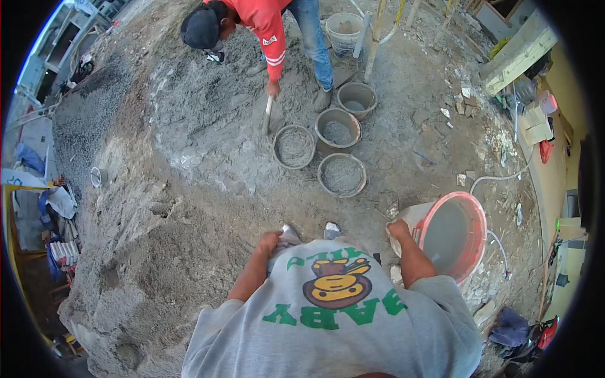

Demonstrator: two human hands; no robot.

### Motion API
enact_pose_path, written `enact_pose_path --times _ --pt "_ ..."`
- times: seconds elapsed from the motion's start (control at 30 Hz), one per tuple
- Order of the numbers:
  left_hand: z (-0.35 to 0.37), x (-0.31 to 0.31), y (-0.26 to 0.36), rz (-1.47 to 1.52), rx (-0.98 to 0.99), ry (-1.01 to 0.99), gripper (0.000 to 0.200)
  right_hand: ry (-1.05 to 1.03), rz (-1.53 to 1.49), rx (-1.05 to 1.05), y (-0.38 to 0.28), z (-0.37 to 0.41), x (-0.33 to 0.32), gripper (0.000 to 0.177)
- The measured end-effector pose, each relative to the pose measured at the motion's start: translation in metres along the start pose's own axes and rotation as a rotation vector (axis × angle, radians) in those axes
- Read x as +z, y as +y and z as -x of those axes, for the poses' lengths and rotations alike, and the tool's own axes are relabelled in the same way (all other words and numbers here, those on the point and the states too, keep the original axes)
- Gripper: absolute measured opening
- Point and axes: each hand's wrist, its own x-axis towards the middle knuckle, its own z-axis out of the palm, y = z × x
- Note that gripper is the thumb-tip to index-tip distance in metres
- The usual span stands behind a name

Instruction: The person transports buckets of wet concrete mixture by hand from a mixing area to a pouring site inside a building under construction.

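Note:
My left hand (270,240) is at the side of my grey shirt, its fingers curled in against the cloth near my leg; what it may hold is hidden. On the right, my right hand (398,229) is closed beside the pale outer wall of a large red-rimmed tub (452,236) that holds grey water. Whether it grips the tub or something small is unclear. Ahead of me stand several round buckets, among them one (294,147) with grey mix and another (341,175) nearer to me.
A person in a red jacket (261,28) bends over wet mortar (214,120) with a tool handle (268,115) in one hand. A sand heap (138,264) rises at the left. A white bucket (344,31) stands at the back; a hose (504,177) lies right.

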Motion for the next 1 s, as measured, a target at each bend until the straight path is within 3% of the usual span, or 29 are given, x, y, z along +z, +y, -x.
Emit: enact_pose_path --times 0.07,0.1,0.17,0.37,0.57,0.7,0.77,0.87,1.0 --pt "0.065 -0.012 0.039 0.021 0.002 0.088 0.050 -0.001 -0.150 -0.022 -0.001 0.015 0.024 0.045" --pt "0.018 0.035 0.064 0.063 0.037 -0.005 0.050 0.087 -0.097 0.013 0.019 -0.016 -0.019 0.045" --pt "0.005 -0.002 0.065 -0.208 0.196 0.096 0.046 0.087 -0.074 -0.061 0.007 -0.021 0.026 0.044" --pt "-0.004 -0.062 0.082 -0.085 0.193 0.140 0.039 -0.133 -0.285 0.093 -0.074 0.021 0.053 0.042" --pt "-0.022 -0.136 0.059 0.004 0.186 0.153 0.037 0.039 -0.031 -0.122 -0.156 0.045 0.053 0.044" --pt "-0.029 -0.178 0.039 -0.086 0.101 0.149 0.041 0.058 -0.145 -0.071 -0.193 0.039 0.052 0.045" --pt "-0.043 -0.192 0.026 -0.018 0.074 0.183 0.049 0.170 -0.092 -0.221 -0.218 0.059 0.040 0.045" --pt "-0.055 -0.204 0.020 -0.021 0.061 0.158 0.032 0.015 -0.294 -0.070 -0.216 0.055 0.058 0.051" --pt "-0.067 -0.210 0.030 -0.065 0.073 0.149 0.030 0.014 -0.238 0.062 -0.216 0.082 0.070 0.052"
